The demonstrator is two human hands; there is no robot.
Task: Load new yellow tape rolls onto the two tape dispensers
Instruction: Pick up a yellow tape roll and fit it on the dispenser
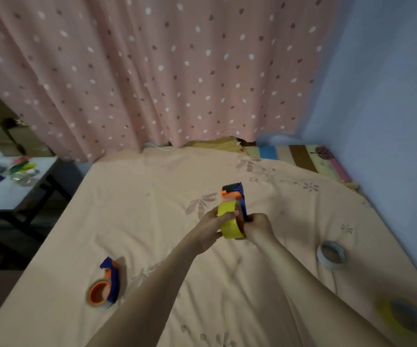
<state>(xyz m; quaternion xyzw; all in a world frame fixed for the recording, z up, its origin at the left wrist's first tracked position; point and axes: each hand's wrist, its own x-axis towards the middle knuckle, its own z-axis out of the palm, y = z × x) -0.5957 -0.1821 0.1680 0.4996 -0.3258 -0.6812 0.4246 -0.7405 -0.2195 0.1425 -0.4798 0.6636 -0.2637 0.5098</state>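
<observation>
Both grips busy: left hand (211, 227) pinches yellow tape roll (230, 222), right hand (258, 225) clasps blue dispenser (237, 196). Second dispenser (106, 284), near bed's (152, 186) left edge, awaits reloading.

Head-worn camera looks forward and down over the bed (152, 221).

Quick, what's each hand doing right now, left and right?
Left hand: fingers curled on the yellow tape roll, thumb across its top.
Right hand: grips the blue tape dispenser beside the roll.
</observation>
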